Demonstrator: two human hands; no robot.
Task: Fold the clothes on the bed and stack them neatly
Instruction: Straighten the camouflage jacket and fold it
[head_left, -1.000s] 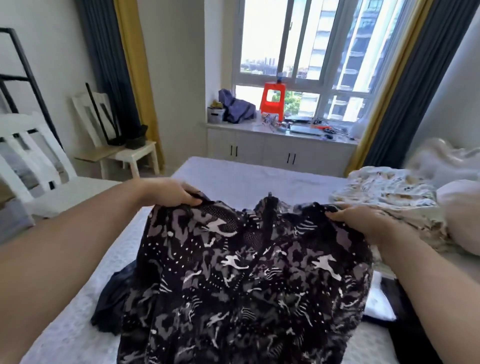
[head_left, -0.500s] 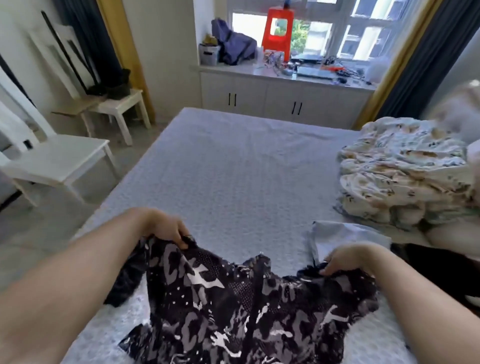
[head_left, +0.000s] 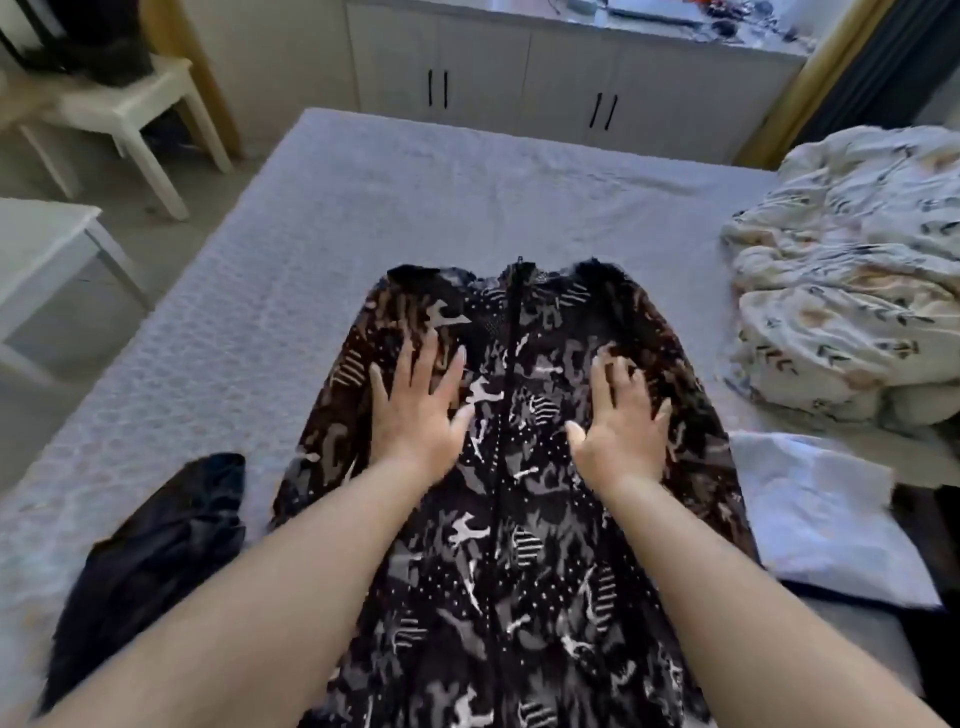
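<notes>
Flat on the bed (head_left: 291, 291), both hands press the patterned garment (head_left: 498, 519) with fingers (head_left: 415, 358) spread.

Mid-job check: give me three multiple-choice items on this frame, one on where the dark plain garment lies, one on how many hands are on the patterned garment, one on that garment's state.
1. Where does the dark plain garment lie?
A. on the bed, left of the patterned garment
B. on the white chair
C. on top of the floral bedding

2. How many hands rest on the patterned garment?
A. none
B. one
C. two

3. What state is the patterned garment in?
A. folded into a small square
B. spread out flat on the bed
C. held up in the air

Answers:
1 A: the dark plain garment lies crumpled on the bed, left of the patterned garment.
2 C: the left hand and the right hand both press on it with straight fingers.
3 B: it lies laid out lengthwise, its zipper running up the middle, not yet folded.
</notes>
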